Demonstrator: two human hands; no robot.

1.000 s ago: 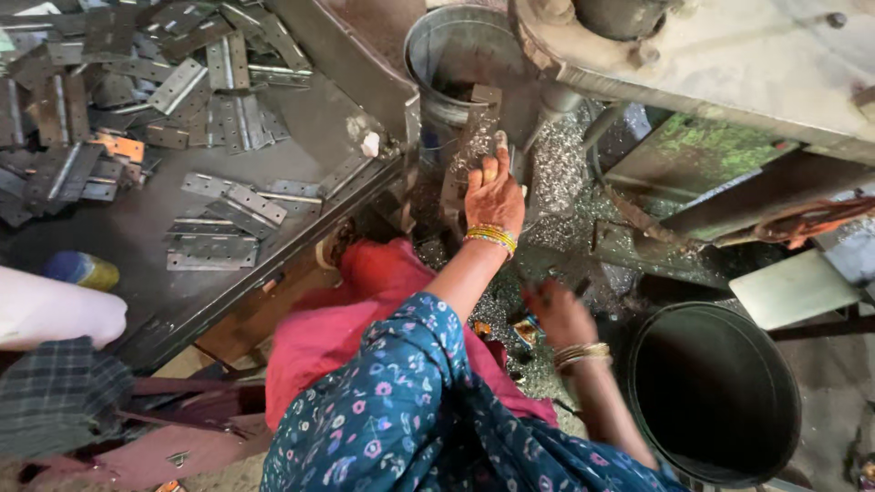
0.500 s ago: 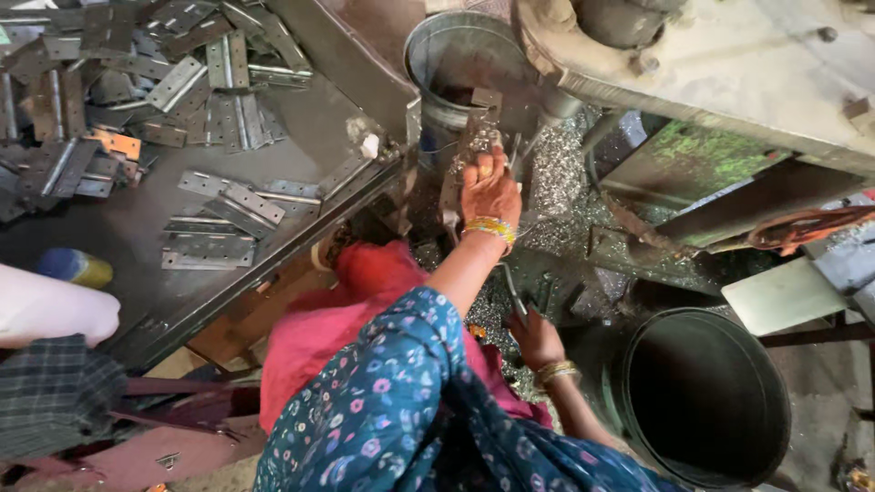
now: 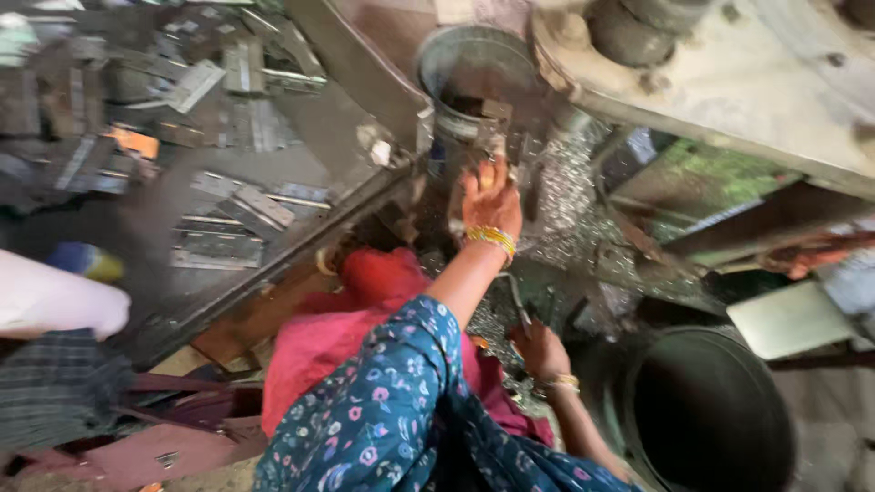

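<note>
Beside metal bucket (image 3: 478, 68): left hand (image 3: 490, 202) fingers point up, grip unclear; right hand (image 3: 540, 349) likewise.

Two hands (image 3: 490, 205), two buckets (image 3: 474, 68), many metal hinges (image 3: 214, 246)

Left hand (image 3: 490, 205) raised, right hand (image 3: 540, 348) low

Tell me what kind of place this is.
Likely a small metalworking shop: flat metal hinge plates lie on a dark steel table, shiny swarf is heaped under a heavy machine, and the left hand reaches near a metal bucket.
</note>
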